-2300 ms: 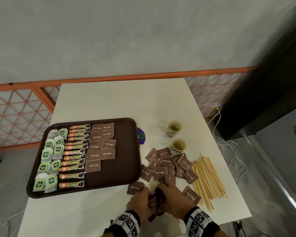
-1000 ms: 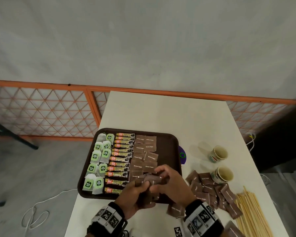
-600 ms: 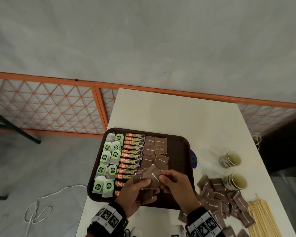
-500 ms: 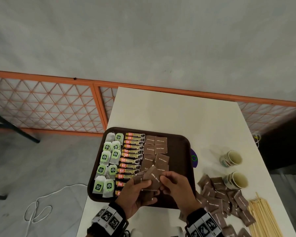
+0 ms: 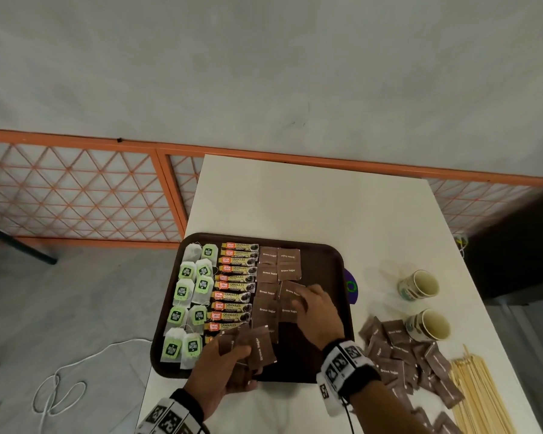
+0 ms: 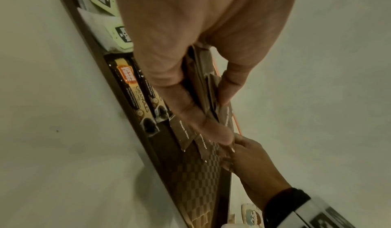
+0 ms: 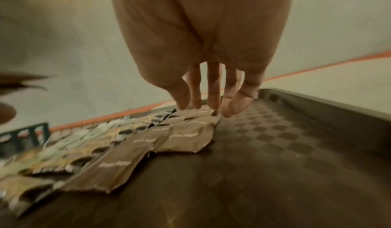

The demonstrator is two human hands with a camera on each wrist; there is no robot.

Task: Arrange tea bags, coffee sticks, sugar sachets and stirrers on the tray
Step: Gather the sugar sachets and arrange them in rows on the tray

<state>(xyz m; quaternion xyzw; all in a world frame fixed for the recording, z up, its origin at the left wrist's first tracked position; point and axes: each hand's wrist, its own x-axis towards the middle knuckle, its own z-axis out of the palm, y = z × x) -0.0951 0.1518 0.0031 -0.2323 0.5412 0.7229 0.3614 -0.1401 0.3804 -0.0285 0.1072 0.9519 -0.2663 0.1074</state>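
A dark brown tray (image 5: 329, 252) holds green-tagged tea bags (image 5: 188, 296) at the left, a column of coffee sticks (image 5: 234, 286) and two columns of brown sugar sachets (image 5: 279, 264). My left hand (image 5: 223, 368) grips a fanned bunch of sugar sachets (image 5: 259, 347) over the tray's near edge; the left wrist view shows this bunch (image 6: 203, 84) pinched by the left hand (image 6: 213, 109). My right hand (image 5: 314, 308) reaches over the tray with straight fingers, its fingertips (image 7: 213, 104) touching a sachet (image 5: 290, 291) in the right column. Wooden stirrers (image 5: 483, 393) lie on the table at the right.
Loose sugar sachets (image 5: 398, 349) lie in a pile on the white table (image 5: 311, 198) right of the tray. Two paper cups (image 5: 419, 285) (image 5: 428, 324) stand behind the pile. A purple disc (image 5: 351, 286) pokes out from the tray's right edge. The tray's right part (image 7: 296, 139) is bare.
Both hands carried the sachets from the table pile to the tray. My right hand has left the bunch and moved forward onto the right sachet column; my left hand still holds the bunch.
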